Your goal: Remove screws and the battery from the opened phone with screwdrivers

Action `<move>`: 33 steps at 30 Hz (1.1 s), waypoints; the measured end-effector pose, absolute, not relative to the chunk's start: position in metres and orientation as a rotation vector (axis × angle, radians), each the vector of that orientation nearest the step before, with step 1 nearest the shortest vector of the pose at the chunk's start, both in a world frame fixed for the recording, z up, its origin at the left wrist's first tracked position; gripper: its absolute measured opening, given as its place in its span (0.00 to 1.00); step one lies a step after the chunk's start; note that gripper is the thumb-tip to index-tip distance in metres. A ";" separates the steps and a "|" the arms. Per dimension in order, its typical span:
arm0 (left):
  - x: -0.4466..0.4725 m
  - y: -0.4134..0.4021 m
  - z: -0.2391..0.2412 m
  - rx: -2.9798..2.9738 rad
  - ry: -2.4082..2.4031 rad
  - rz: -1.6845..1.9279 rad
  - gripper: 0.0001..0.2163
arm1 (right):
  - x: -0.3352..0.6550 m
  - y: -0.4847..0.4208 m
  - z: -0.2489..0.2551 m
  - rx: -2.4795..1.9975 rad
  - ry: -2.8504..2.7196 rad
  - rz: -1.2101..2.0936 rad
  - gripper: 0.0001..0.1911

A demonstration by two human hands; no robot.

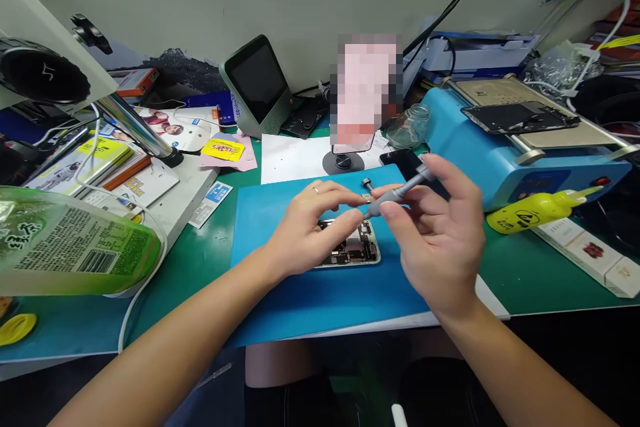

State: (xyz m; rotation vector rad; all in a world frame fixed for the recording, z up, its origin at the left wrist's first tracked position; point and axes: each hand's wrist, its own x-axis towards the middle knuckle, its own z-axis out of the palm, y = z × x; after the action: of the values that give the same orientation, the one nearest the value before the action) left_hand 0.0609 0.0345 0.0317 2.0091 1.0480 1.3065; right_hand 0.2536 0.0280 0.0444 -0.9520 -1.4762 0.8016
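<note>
1. Watching from my remote seat, I find the blue mat point(305, 313) nearest, reaching to the front edge of the bench.
2. On it lies the open phone point(355, 252), flat, partly under the left hand. Its boards and dark inner parts are exposed, and no screen or cover sits over them. I judge the opening-up done and the inner work under way; closing it is a step not yet done.
3. My left hand point(307, 227) spreads over the phone's left part, thumb and forefinger nearly meeting at its far side. I cannot tell whether they pinch something tiny or merely steady it.
4. My right hand point(445, 240) grasps a grey screwdriver-like tool point(407, 187) between thumb and fingers, slanted, its tip down by the left fingertips. Whether that tip meets a part, I cannot tell.
5. Just beyond the fingertips, a small dark-headed piece point(367, 183) lies on the mat. I cannot say if it belongs to the phone, nor count what remains to be handled inside.
6. Farther off, a dark phone point(399, 160) lies partly hidden behind the right hand.
7. To the right, a black panel point(517, 117) rests on the blue machine point(480, 153); I cannot tell whether it belongs to the open phone.
</note>
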 end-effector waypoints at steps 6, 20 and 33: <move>0.042 0.039 0.047 2.182 1.238 0.968 0.16 | 0.282 0.032 0.045 -1.028 -1.380 0.858 0.30; 0.048 0.033 0.040 2.538 1.186 0.328 0.30 | 0.293 0.025 0.028 -1.080 -1.575 0.911 0.27; 0.051 0.035 0.038 2.518 1.212 0.336 0.24 | 0.292 0.032 0.022 -1.005 -1.745 0.836 0.31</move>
State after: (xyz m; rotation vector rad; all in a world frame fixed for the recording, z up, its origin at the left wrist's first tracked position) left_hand 0.0513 0.0351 0.0378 2.5176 1.2124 0.3355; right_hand 0.2917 0.0317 0.0217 -1.0055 -1.7445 0.8358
